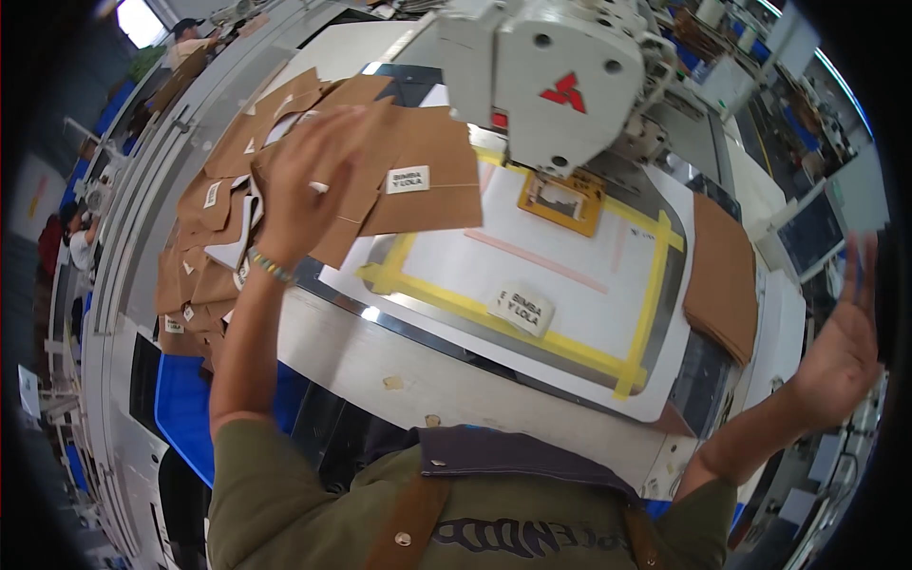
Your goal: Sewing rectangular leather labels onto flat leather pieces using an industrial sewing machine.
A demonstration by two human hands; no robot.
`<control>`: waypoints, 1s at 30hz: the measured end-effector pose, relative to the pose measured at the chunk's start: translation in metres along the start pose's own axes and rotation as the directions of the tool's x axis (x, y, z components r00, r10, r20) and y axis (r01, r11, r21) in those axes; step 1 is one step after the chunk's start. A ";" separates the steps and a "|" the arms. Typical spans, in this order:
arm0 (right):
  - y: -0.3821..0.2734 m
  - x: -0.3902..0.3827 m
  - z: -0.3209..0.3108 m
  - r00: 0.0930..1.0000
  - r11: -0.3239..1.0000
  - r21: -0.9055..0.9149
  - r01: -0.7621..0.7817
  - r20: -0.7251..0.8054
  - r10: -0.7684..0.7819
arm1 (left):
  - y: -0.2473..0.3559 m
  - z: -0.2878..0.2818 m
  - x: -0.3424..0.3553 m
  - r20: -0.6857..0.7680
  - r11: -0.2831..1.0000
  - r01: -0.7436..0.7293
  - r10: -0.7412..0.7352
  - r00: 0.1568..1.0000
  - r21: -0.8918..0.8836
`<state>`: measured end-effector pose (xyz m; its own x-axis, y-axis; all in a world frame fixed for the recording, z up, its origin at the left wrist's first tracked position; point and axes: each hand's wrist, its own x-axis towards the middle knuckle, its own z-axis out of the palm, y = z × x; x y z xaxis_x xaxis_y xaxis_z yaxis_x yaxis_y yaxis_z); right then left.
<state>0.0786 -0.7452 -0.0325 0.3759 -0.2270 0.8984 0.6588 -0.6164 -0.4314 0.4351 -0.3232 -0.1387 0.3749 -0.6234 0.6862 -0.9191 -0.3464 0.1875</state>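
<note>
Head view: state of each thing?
Flat brown pieces at left, loosely heaped
Flat brown pieces at right, stacked
Left hand, blurred; grip unclear
Right hand, raised, fingers extended
Small white rectangular labels, overlapping askew
Yellow tape, stuck around white sheet
White machine head, above yellow rectangular frame

On your bench's (pixel 408 356) L. edge, flat pieces (pixel 437 209): brn., wht. labels (pixel 408 180), blk. print. R. edge: brn. stack (pixel 719 275). Sheet (pixel 584 323) wht., pink stripes (pixel 537 258), yel. tape (pixel 385 275) border. Machine (pixel 532 109) off-wht., red mark (pixel 566 93); frame (pixel 590 219) yel.-orange. Your shirt (pixel 275 499) olive grn., dk. letters; apron (pixel 527 454) dk. purple-gray; bracelet (pixel 273 267) yel./grn. Bin (pixel 195 408) blue.
</note>
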 end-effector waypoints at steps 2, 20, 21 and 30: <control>0.039 -0.040 0.009 0.958 0.919 -0.345 -0.193 0.137 0.253 | -0.064 0.042 -0.026 0.209 0.972 -0.037 -0.013 0.978 0.232; 0.123 -0.160 0.027 0.657 0.511 -0.857 -0.070 0.346 0.670 | -0.208 -0.088 -0.239 -0.087 0.092 0.677 -0.970 0.225 0.730; 0.124 -0.161 0.027 0.656 0.512 -0.857 -0.068 0.347 0.670 | -0.193 -0.102 -0.260 -0.142 0.035 0.687 -0.969 0.200 0.726; 0.125 -0.161 0.025 0.646 0.503 -0.864 0.004 0.386 0.658 | -0.146 -0.189 -0.508 -0.012 -0.164 0.779 -0.980 -0.198 0.605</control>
<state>0.1167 -0.7673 -0.2333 0.9282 -0.2614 0.2648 -0.2304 -0.9626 -0.1424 0.3563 0.1767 -0.3821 0.8255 0.4710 -0.3110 0.5163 -0.8528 0.0788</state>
